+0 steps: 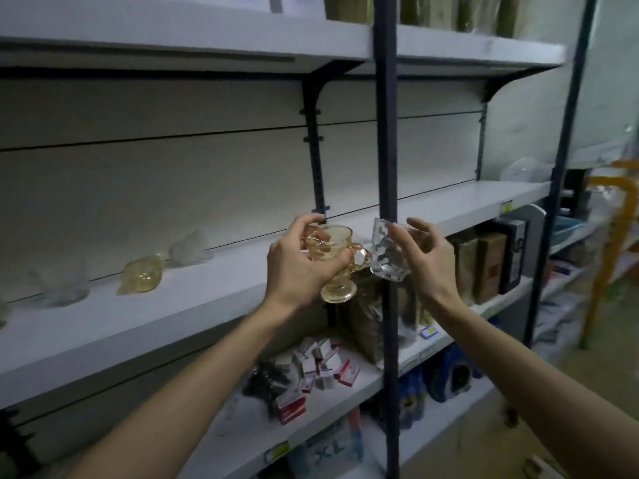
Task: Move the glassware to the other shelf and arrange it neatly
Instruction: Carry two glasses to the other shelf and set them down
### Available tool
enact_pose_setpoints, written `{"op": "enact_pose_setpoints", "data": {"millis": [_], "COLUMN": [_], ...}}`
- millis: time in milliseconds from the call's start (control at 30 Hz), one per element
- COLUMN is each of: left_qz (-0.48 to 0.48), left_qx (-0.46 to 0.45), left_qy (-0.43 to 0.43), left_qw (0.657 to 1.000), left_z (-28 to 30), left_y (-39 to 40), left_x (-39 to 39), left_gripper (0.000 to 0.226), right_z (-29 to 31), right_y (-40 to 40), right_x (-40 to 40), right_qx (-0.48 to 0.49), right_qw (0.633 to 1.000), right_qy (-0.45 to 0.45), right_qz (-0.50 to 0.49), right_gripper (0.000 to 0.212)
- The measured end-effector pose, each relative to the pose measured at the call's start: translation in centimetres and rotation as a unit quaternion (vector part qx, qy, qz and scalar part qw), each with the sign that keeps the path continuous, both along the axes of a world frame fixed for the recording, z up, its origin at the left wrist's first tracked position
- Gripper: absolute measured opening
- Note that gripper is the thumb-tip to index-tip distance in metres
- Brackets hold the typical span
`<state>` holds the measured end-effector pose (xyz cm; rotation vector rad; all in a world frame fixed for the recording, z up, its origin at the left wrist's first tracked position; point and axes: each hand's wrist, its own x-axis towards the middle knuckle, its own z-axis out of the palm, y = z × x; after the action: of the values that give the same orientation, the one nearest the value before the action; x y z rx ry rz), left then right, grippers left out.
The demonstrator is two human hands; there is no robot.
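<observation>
My left hand (294, 261) grips an amber footed glass mug (337, 267), tilted, its handle pointing right. My right hand (427, 257) holds a clear dimpled glass (385, 252) by its side. Both are raised in front of the white middle shelf (221, 299), close to each other near the dark upright post (387, 167). On that shelf to the left stand blurred glass pieces: a clear one (190, 248), an amber one (141, 274) and another clear one (65, 285).
The lower shelf (363, 378) carries small red-and-white boxes (321, 371), dark items and brown cartons (484, 264). An upper shelf (242, 39) hangs overhead. An orange frame (612, 243) stands at the far right. Blue packages (446, 378) sit lower down.
</observation>
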<state>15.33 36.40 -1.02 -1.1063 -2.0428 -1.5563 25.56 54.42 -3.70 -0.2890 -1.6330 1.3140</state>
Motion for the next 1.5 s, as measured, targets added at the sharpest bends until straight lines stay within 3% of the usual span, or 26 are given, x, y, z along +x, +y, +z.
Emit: {"op": "enact_pose_setpoints", "data": {"millis": [100,200,367,467,633,733,867,1033,1333,1500], "left_qz": [-0.011,0.005,0.027,0.031,0.079,0.098,0.091,0.09,0.131,0.141], "left_qx": [-0.018,-0.016,0.007,0.023,-0.007,-0.005,-0.001,-0.017,-0.127,-0.135], "left_qy": [0.006,0.0,-0.114,-0.193,-0.188,-0.194,-0.217,-0.233,-0.15,-0.139], "left_qw": [1.0,1.0,0.993,0.98,0.979,0.976,0.972,0.968,0.972,0.971], "left_z": [-0.1,0.2,0.6,1.6,2.4,1.8,1.2,0.7,-0.4,-1.5], "left_y": [7.3,14.5,24.5,29.5,36.2,40.1,45.8,53.4,64.6,70.2], "left_x": [1.7,2.6,1.4,-1.1,-4.7,-6.7,-10.4,-15.5,-21.0,-22.3], "left_gripper": [0.069,0.07,0.078,0.083,0.087,0.085,0.086,0.085,0.085,0.077], "right_z": [-0.3,-0.6,-1.2,-1.0,-0.5,-0.1,1.1,2.4,1.4,0.6], "right_y": [7.6,14.9,24.8,29.8,36.9,40.1,44.5,50.9,62.1,68.6], "right_x": [1.7,2.4,2.2,1.0,-1.6,-3.4,-6.5,-11.8,-18.0,-19.7], "right_qx": [-0.051,-0.107,-0.175,-0.204,-0.24,-0.226,-0.181,-0.09,0.024,0.082], "right_qw": [0.999,0.994,0.984,0.978,0.969,0.972,0.981,0.983,0.966,0.958], "right_qy": [0.0,-0.005,-0.017,-0.031,-0.044,-0.047,-0.065,-0.152,-0.245,-0.268], "right_qz": [-0.019,-0.011,0.012,0.02,0.04,0.036,0.016,-0.048,-0.076,-0.066], "right_gripper": [0.09,0.083,0.076,0.084,0.093,0.104,0.101,0.106,0.104,0.104]}}
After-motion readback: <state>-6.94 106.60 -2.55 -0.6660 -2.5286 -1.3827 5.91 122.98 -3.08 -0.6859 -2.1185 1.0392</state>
